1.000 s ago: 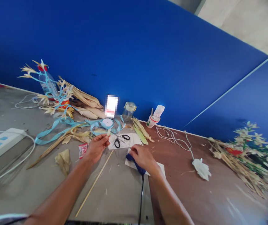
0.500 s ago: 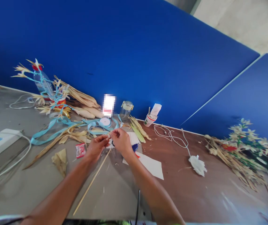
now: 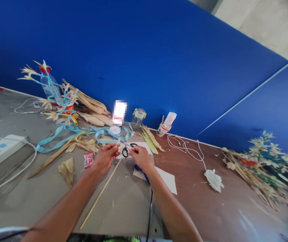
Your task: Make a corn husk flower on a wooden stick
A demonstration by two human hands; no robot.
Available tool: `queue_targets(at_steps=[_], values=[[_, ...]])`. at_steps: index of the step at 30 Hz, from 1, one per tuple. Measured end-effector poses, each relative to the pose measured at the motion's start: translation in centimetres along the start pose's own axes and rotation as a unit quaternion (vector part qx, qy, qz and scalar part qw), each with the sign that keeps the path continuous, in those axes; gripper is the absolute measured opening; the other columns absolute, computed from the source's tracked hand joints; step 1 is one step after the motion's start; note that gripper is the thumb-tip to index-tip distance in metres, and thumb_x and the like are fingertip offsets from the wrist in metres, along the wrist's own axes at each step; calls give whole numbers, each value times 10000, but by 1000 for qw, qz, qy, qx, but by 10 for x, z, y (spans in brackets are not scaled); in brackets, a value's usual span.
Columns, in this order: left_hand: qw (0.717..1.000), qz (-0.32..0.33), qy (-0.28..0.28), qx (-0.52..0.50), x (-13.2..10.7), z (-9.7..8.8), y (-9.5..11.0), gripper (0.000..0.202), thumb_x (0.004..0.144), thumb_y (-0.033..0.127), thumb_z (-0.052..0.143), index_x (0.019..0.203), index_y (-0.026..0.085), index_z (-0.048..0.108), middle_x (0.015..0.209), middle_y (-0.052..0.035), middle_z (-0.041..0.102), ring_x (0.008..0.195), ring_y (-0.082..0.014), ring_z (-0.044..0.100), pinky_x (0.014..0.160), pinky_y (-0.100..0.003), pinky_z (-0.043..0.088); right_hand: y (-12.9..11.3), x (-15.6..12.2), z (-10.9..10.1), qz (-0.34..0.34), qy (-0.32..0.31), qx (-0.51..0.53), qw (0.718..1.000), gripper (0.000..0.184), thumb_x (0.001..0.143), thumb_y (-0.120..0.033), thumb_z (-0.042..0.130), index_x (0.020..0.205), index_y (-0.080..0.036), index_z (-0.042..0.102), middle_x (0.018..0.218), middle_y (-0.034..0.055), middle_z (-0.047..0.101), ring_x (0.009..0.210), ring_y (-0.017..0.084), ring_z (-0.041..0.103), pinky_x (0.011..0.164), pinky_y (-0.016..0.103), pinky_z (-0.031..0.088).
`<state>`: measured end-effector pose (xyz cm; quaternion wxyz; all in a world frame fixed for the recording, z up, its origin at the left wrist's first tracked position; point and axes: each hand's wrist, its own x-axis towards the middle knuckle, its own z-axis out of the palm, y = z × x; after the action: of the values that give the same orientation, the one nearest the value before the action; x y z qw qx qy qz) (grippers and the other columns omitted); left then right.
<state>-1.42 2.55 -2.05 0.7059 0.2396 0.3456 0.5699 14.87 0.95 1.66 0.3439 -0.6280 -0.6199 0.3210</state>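
My left hand (image 3: 105, 156) pinches a small pale husk strip (image 3: 118, 141) above the grey table (image 3: 33, 198). My right hand (image 3: 139, 157) is a short way to its right, fingers pinched together toward the strip; what they hold is too small to make out. Black-handled scissors (image 3: 126, 152) lie on white paper just behind both hands. A blue corded tool (image 3: 144, 174) rests on a white sheet (image 3: 168, 180) under my right wrist. A long wooden stick (image 3: 100, 195) lies below my left hand.
Light blue ribbon (image 3: 55, 136) and a white spool (image 3: 115, 130) trail among dried husks at the back left. A glass jar (image 3: 138, 117), paper cup (image 3: 163, 128), white cable (image 3: 184, 144), power strip (image 3: 0, 151) and a dried flower bundle (image 3: 259, 161) surround the work spot.
My right hand let go of the blue tool, rose to meet the left hand at the husk strip, then drew slightly back to the right. The left hand stayed put.
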Motion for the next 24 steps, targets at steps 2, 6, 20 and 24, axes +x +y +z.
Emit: queue_targets(at_steps=[2,6,20,24], values=[[1000,-4,-4,-8,-1,0,0,272,536,226,860,749,126,722,654,7,633,527,-56,546,601,-207,520,4,-8,5,14,-39,-49,998,114,723,-217,605,628,-167,645,615,-6,625,615,125,540,616,232,374],[1000,-5,-9,-15,-3,2,1,269,540,215,861,747,121,718,637,18,619,528,-49,547,627,-200,531,4,-13,15,-2,-59,-70,996,132,759,-224,586,666,-186,673,642,12,649,641,145,553,626,252,376],[998,-6,-57,13,-6,6,0,267,547,237,862,730,102,723,627,1,634,519,-56,530,643,-225,512,-17,9,43,33,35,303,952,193,661,-338,646,732,-160,633,646,-29,570,587,99,460,576,218,388],[998,-6,-66,19,-5,6,-2,246,563,238,854,725,105,725,638,-5,642,541,-59,537,666,-226,508,-11,11,46,13,59,276,959,166,658,-322,636,708,-165,614,663,-24,558,610,107,470,573,217,391]])
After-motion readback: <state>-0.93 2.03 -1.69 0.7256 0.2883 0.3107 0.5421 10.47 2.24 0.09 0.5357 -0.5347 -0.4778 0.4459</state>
